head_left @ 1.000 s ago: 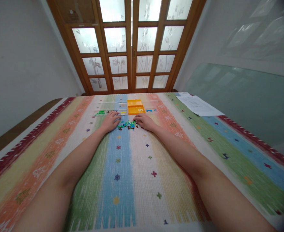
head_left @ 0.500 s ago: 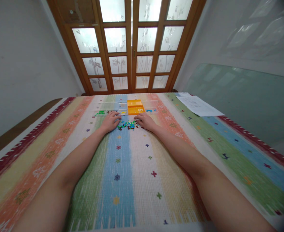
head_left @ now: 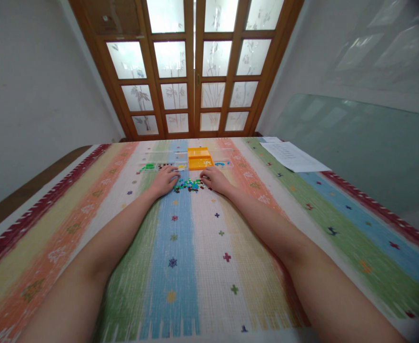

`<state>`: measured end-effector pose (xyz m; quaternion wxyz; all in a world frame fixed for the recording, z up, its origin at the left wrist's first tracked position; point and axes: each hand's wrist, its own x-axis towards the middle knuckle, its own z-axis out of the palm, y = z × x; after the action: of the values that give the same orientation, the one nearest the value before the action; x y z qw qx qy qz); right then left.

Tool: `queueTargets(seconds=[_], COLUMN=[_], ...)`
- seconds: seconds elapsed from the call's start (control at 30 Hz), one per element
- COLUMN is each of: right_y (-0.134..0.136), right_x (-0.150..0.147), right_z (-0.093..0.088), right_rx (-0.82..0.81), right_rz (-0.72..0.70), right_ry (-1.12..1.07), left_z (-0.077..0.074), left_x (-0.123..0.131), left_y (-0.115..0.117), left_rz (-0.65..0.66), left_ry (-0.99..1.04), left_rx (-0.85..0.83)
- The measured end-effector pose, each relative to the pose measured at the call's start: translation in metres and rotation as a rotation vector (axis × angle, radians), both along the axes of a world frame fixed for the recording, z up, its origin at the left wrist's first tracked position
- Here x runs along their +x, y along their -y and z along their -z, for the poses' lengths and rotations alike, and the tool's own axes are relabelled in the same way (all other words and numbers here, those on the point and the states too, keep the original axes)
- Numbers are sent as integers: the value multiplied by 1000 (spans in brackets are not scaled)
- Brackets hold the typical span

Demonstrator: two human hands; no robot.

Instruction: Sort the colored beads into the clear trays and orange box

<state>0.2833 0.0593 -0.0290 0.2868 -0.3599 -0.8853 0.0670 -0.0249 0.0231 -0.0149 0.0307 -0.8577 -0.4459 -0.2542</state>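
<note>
A small pile of tiny coloured pieces (head_left: 190, 185), mostly blue, green and dark red, lies on the striped cloth between my hands. My left hand (head_left: 165, 181) rests at the pile's left side, its fingers loosely bent and apart, with no piece visible in it. At the right side, my right hand (head_left: 214, 179) has its fingers curled together near the pieces. Whatever its fingertips may hold is too small to see. Just beyond the hands stands an orange box (head_left: 201, 164) with white pieces in it, its lid raised. Clear plastic trays (head_left: 227, 161) flank it.
Green pieces (head_left: 148, 166) lie in the left tray, with dark red and yellow ones closer to the box. Blue pieces (head_left: 222, 164) are in the right tray. A printed paper (head_left: 293, 157) lies at the far right of the striped tablecloth (head_left: 213, 271). Wooden doors (head_left: 194, 95) stand behind.
My right hand has shifted slightly right, away from the pile, and its fingers have curled in. The left hand has moved only a little to the right.
</note>
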Motion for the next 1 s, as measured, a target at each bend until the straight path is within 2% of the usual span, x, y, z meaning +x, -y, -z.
queueTargets(seconds=[0.17,0.5,0.67,0.87,1.0], right_y=[1,2,4,6,-1], right_x=[0,-2,-3,-5,-1], right_z=[-1,-3,-6,-7,-3], right_rx=[3,4,-34,-65,-124], right_rz=[-65,64,113,137,138], right_ry=[9,29,-12,-93,-246], left_z=[-4,-5,-5,-12,-15], left_x=[17,53,56,56,56], left_y=[9,26,28,28,29], left_rz=[76,219,244,209,203], left_ry=[5,-137,-189,-109,-66], left_rx=[-33,-155,-174,-120,-115])
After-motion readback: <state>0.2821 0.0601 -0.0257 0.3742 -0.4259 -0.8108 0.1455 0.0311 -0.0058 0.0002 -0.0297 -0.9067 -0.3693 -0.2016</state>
